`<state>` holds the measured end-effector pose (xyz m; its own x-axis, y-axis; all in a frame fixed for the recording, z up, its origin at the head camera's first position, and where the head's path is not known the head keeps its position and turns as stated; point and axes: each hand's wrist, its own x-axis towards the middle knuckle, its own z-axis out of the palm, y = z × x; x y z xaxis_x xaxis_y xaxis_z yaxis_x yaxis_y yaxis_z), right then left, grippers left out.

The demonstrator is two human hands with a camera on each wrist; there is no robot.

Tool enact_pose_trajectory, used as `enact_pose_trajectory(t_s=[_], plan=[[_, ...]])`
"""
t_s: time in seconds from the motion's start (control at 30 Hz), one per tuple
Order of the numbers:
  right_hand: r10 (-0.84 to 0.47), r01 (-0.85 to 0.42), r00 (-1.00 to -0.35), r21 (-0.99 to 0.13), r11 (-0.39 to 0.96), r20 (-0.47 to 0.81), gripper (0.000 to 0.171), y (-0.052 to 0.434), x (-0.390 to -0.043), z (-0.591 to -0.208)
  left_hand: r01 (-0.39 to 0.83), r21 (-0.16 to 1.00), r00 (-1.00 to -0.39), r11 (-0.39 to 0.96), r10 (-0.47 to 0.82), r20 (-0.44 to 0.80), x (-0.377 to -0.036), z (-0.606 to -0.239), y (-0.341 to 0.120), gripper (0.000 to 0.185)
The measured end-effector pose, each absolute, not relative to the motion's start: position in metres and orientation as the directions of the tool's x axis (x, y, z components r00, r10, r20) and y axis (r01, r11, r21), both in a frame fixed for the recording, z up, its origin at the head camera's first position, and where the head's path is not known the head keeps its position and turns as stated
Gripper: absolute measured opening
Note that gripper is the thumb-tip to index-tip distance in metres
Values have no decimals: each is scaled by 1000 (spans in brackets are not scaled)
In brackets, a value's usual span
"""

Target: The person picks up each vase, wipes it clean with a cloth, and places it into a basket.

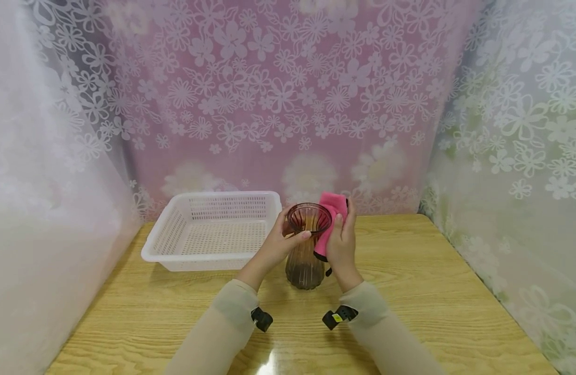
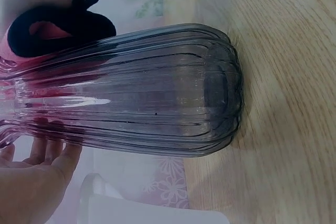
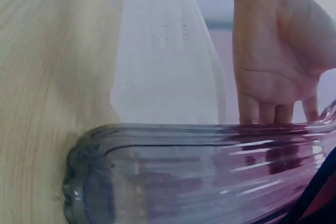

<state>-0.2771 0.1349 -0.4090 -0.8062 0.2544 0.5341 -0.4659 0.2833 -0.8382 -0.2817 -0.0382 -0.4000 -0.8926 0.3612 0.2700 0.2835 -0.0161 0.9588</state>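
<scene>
A ribbed, brown-tinted glass vase (image 1: 307, 265) stands upright on the wooden table (image 1: 433, 291). My left hand (image 1: 282, 244) grips its neck just below the flared rim, thumb in front and fingers behind the glass. My right hand (image 1: 342, 244) holds a pink cloth (image 1: 333, 206) against the vase's right side, near the rim. In the left wrist view the vase (image 2: 157, 93) fills the frame, with the cloth's black edge and loop (image 2: 63, 24) beside it. The right wrist view shows the vase (image 3: 199, 171) and my left hand (image 3: 273, 61) behind it.
A white slotted plastic basket (image 1: 213, 197) with nothing in it sits just left of the vase, toward the back. Flowered curtains close in the table on the left, back and right. Bare wood lies in front of and to the right of the vase.
</scene>
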Motion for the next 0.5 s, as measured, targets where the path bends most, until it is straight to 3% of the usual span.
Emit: enact_pose_trajectory(t_s=[0.23,0.5], plan=[[244,-395,-846,-864,313,475,54,131,-281,-418,285,958,-891,-30,360,276,-282,-400,-37,85],[103,-337,-911,-864,373,399,52,137,-283,-421,266,964,-899,-10,359,252,-283,-401,-38,84]])
